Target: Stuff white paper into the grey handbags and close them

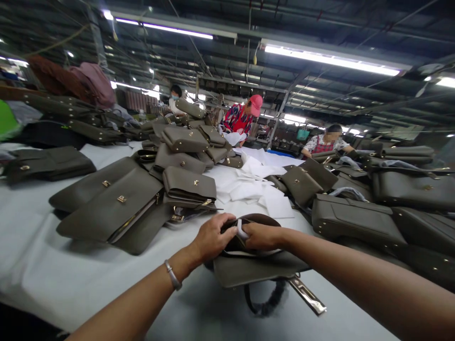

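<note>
An olive-grey handbag (249, 273) lies in front of me, its mouth open towards my hands and its flap folded down on the near side. My left hand (214, 237) is closed at the left edge of the mouth, thumb pointing inward. Reaching in from the right, my right hand (262, 236) has its fingers bent inside the opening, partly hidden. A small white piece (241, 230) shows at its fingertips, close to my left thumb. Below the flap hang a dark handle (266, 308) in clear wrap and a shiny metal clasp strip (308, 296).
Matching bags (117, 199) are piled at left, with more bags (355, 220) at right. White sheets (259, 182) lie scattered between them on the pale table (53, 270). Across the table a person in a red cap (238, 118) and another person (325, 142) bend over bags.
</note>
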A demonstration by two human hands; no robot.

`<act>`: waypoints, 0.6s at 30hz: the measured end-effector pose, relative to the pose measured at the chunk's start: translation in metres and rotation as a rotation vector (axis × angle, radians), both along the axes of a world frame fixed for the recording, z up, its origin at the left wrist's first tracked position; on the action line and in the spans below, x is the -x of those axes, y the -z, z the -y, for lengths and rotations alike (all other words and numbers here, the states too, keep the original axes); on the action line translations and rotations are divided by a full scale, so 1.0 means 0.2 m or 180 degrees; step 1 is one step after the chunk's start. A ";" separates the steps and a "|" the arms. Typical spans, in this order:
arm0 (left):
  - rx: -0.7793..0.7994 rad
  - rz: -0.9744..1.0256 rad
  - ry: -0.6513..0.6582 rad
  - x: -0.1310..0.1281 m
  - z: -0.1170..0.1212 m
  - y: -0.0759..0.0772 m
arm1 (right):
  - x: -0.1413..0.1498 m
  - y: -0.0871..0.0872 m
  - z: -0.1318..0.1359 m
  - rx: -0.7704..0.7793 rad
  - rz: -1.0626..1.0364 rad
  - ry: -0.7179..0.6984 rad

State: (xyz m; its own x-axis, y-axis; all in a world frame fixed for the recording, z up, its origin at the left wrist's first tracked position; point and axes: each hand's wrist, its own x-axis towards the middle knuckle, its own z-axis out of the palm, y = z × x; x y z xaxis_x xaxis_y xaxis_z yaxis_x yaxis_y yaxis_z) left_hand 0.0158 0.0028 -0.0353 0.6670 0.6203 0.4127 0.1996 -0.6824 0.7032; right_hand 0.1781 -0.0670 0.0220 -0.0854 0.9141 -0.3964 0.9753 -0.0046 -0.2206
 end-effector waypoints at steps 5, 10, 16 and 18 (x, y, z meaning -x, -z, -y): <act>0.1298 0.1033 0.0361 0.02 0.05 0.13 | -0.02 0.01 -0.05 0.0595 -0.0460 -0.0111; 0.1435 0.1200 0.0208 0.04 0.05 0.14 | -0.02 0.03 -0.09 0.0796 -0.0527 -0.0079; 0.1793 0.1307 -0.0107 0.07 0.08 0.20 | -0.03 0.04 -0.05 0.0695 -0.1132 0.0106; 0.1901 0.1361 -0.0117 0.06 0.09 0.21 | -0.03 0.04 -0.08 0.0781 -0.0548 -0.0267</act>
